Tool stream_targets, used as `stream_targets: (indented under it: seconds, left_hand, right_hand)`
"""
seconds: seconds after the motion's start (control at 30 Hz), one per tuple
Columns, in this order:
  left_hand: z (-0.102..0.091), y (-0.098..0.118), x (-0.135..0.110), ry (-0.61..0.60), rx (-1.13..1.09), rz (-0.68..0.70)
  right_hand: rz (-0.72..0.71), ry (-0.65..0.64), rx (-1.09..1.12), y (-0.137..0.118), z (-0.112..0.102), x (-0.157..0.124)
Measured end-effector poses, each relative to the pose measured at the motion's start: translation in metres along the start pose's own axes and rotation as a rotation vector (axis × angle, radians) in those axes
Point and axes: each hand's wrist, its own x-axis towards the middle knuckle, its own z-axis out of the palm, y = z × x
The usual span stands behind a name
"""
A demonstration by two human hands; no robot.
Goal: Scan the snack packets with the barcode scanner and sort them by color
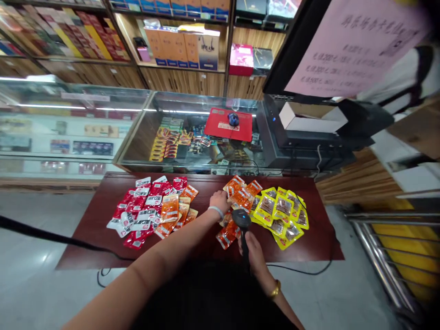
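My right hand (256, 254) is wrapped round the handle of a black barcode scanner (241, 221), whose head is over small orange snack packets. My left hand (219, 201) has its fingers curled down at the edge of an orange snack packet (226, 220), partly hidden by the hand and scanner. Beyond it lies a heap of orange packets (240, 197), and another orange packet (226, 237) lies nearer me. Right of the scanner are yellow-edged snack packets (283, 208). To the left, red and white packets (140, 208) are spread beside more orange packets (171, 208).
The packets lie on a dark red-brown table (92, 220). Behind it stands a glass display counter (137, 151) with a red mouse pad (215, 128) and a computer mouse (233, 119). A monitor with a pink notice (343, 50) rises at right. Cables (302, 273) hang near the table edge.
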Motion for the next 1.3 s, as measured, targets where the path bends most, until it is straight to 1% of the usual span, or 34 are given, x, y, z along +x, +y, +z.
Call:
stream_targets:
  seconds: [0.07,0.13,0.23,0.3,0.37,0.47,0.57,0.6,0.67,0.83,0.97,1.03,1.1,1.13,1.17,1.2,1.23,1.3]
  left_hand:
    - [0.004,0.008,0.012,-0.003,0.061,-0.013]
    - [0.008,0.01,0.018,-0.003,0.085,0.002]
    - [0.012,0.002,0.019,-0.035,0.012,0.027]
    - [0.014,-0.01,0.016,-0.044,-0.106,0.008]
    - [0.017,-0.025,0.01,-0.012,-0.261,-0.037]
    - [0.021,-0.048,-0.001,0.068,-0.557,-0.112]
    - [0.023,-0.068,-0.014,0.116,-0.835,-0.19]
    - [0.023,-0.074,-0.019,0.131,-0.886,-0.21]
    - [0.021,-0.085,-0.028,0.172,-0.92,-0.24]
    - [0.007,-0.113,-0.054,0.266,-0.906,-0.302]
    - [-0.018,-0.144,-0.077,0.358,-0.931,-0.334]
    - [-0.034,-0.161,-0.088,0.432,-0.836,-0.409]
    - [-0.049,-0.174,-0.095,0.579,-0.595,-0.513]
    - [-0.054,-0.178,-0.097,0.655,-0.457,-0.54]
    - [-0.058,-0.178,-0.097,0.716,-0.333,-0.536]
    - [-0.06,-0.175,-0.094,0.748,-0.239,-0.503]
    - [-0.06,-0.169,-0.09,0.746,-0.184,-0.449]
    - [-0.056,-0.149,-0.075,0.66,-0.155,-0.301]
  right_hand:
    - [0.015,0.024,0.021,0.002,-0.004,0.002]
    - [0.021,0.042,0.028,0.003,-0.007,0.004]
    - [0.025,0.054,0.02,0.004,-0.009,0.006]
    - [0.027,0.051,0.012,0.003,-0.008,0.006]
    - [0.037,0.025,-0.009,0.0,-0.004,0.005]
    - [0.079,-0.072,-0.067,-0.007,0.006,0.004]
    - [0.102,-0.169,-0.119,-0.014,0.019,0.004]
    - [0.103,-0.191,-0.13,-0.016,0.024,0.004]
    - [0.095,-0.228,-0.143,-0.02,0.034,0.004]
    - [0.051,-0.371,-0.196,-0.018,0.056,0.006]
    - [0.044,-0.444,-0.257,-0.007,0.065,0.008]
    - [0.061,-0.456,-0.267,-0.002,0.065,0.009]
    - [0.071,-0.442,-0.255,0.001,0.064,0.009]
    - [0.073,-0.427,-0.244,0.001,0.062,0.009]
    - [0.075,-0.408,-0.228,0.0,0.061,0.009]
    - [0.078,-0.388,-0.209,-0.001,0.059,0.009]
    - [0.081,-0.361,-0.189,-0.003,0.057,0.008]
    - [0.083,-0.311,-0.161,-0.008,0.052,0.008]
